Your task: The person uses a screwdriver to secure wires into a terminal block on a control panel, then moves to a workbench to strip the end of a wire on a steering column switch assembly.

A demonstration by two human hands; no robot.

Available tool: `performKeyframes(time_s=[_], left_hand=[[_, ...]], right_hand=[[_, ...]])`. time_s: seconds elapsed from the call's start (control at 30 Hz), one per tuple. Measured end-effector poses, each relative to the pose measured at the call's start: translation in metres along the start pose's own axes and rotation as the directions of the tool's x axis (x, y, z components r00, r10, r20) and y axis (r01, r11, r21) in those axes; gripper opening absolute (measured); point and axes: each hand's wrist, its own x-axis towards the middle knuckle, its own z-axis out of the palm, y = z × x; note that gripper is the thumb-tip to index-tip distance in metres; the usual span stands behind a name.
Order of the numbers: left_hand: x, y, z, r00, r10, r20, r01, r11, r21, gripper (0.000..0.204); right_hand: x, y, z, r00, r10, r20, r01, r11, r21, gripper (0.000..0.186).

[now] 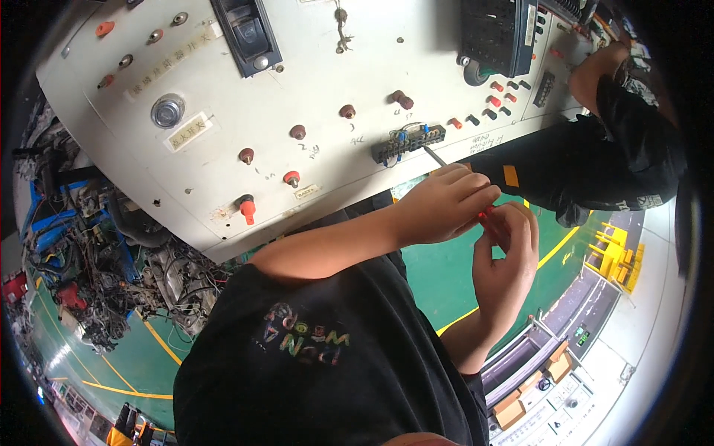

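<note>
- The left hand [442, 204] is curled around the shaft of a screwdriver [434, 155], its fingers bent over and hiding the middle of the tool.
- The right hand [515, 249] is just beside it, thumb and fingers pinching the screwdriver's red handle.
- The screwdriver slants up and left, its tip at the lower edge of a black terminal strip [384, 154]; I cannot tell whether it sits in a screw.
- The strip is mounted near the edge of a white panel [223, 89], with blue wires [402, 137] looped across it.
- To the strip's left, 4 brown posts [297, 132] run in a slanting row, with 2 red posts [291, 179] below them.
- To its right is a cluster of small red and black sockets [491, 114], below a black box [497, 33].
- Another person's dark clothing [595, 160] shows at right.
- An engine [167, 271] stands at far left above a green floor [450, 279].
</note>
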Motion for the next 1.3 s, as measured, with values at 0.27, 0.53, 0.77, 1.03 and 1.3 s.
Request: performKeyframes(time_s=[0.27, 0.53, 0.77, 1.03, 1.3], left_hand=[[0.008, -0.01, -0.003, 0.994, 0.112, -0.005, -0.111, 0.993, 0.036, 0.054], [0.001, -0.012, -0.015, 0.997, 0.081, 0.017, -0.081, 0.997, -0.012, 0.035], [0.02, -0.009, -0.033, 0.985, 0.027, 0.173, -0.019, 0.999, -0.048, 0.052], [0.019, -0.013, -0.03, 0.997, 0.078, 0.02, -0.079, 0.994, 0.078, 0.038], [0.018, -0.01, -0.025, 0.977, 0.197, -0.08, -0.192, 0.979, 0.072, 0.041]], right_hand=[[0.004, -0.005, -0.004, 0.998, 0.066, -0.018, -0.066, 0.998, -0.021, 0.037], [-0.002, -0.013, -0.004, 0.984, 0.169, -0.052, -0.173, 0.981, -0.091, 0.036], [-0.01, -0.012, -0.016, 0.985, 0.136, -0.105, -0.147, 0.982, -0.116, 0.031], [-0.002, -0.011, -0.014, 0.971, 0.239, 0.013, -0.235, 0.963, -0.133, 0.027], [-0.006, 0.003, -0.015, 0.991, 0.107, -0.075, -0.119, 0.977, -0.175, 0.032]])
